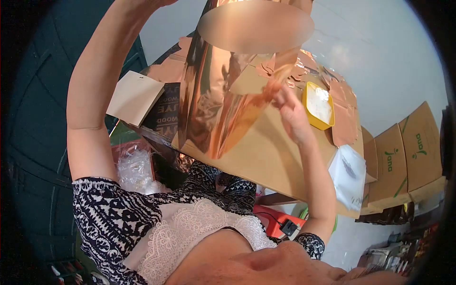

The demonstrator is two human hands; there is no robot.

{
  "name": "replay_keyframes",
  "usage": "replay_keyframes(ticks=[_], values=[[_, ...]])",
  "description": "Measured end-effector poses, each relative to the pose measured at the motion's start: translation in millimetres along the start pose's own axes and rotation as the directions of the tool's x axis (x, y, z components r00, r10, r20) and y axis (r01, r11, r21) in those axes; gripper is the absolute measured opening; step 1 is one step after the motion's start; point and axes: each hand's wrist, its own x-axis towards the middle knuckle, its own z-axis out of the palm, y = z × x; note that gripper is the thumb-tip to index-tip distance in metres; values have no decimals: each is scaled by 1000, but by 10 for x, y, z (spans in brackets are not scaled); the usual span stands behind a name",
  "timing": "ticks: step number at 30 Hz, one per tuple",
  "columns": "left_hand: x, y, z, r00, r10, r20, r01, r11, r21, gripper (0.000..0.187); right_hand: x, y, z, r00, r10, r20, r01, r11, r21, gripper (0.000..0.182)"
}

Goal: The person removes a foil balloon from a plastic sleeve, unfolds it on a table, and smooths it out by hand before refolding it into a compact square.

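A large, shiny copper-coloured foil sheet [209,102] hangs upright and curved in front of me. Its upper part runs past the top edge, and a blurred oval covers some of it. My right hand [292,111] has its fingers closed at the sheet's right edge, where a twisted strip of foil looks smeared by motion. Raised on the left side, my left arm reaches the top of the view. Only the base of my left hand [164,2] shows there; its fingers are out of frame. Below the sheet lies a brown board tabletop [270,147].
A yellow tub [319,121] with white contents stands right of my right hand. Cut copper-coloured pieces [343,111] lie along the table's far and right edges. A pale card [135,97] is at left, a white sheet [347,178] at right. Cardboard boxes [389,164] stand beyond.
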Motion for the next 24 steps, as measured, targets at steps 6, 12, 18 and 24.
replay_keyframes(ticks=[6,12,18,24], values=[[-92,-145,-75,976,-205,-72,207,978,19,16,-482,92,270,984,177,-21,-168,962,216,23],[-79,-470,217,900,-406,-156,421,904,74,17,-872,-243,155,916,304,-262,-231,933,276,15],[-136,-1698,755,892,-452,25,441,880,174,30,-1064,-161,-140,782,433,-448,-317,896,312,17],[-523,-2333,1368,882,-466,70,424,850,313,28,-1172,114,-408,709,516,-481,-476,853,213,20]])
